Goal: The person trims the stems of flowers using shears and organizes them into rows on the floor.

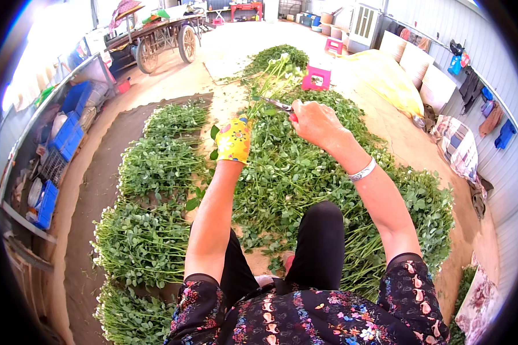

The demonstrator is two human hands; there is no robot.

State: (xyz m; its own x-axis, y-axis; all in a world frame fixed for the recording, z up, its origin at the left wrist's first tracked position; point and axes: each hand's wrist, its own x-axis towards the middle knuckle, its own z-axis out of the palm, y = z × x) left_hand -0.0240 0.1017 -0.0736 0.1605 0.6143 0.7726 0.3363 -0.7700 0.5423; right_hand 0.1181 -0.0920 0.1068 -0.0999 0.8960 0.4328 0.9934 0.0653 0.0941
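My left hand [234, 139], in a yellow patterned glove, grips a bunch of cut flower stems [271, 82] with pale buds at their far ends. The bunch points away from me and up to the right. In my bare right hand [313, 123] is a pair of scissors or pruning shears [278, 105] with a red handle, its blades against the stems just beyond the glove. Under both hands spreads a large heap of leafy green stems [272, 172]. To the left lie several bundles of budded stems [155, 166] in a row.
A pink plastic stool [316, 78] stands beyond the heap, near another pile of greenery [278, 58]. A dark ground sheet [99, 172] lies under the left bundles. Blue crates [67, 136] line the left side, a wheeled cart [164, 36] stands far left, and a yellow cloth [384, 82] lies at right.
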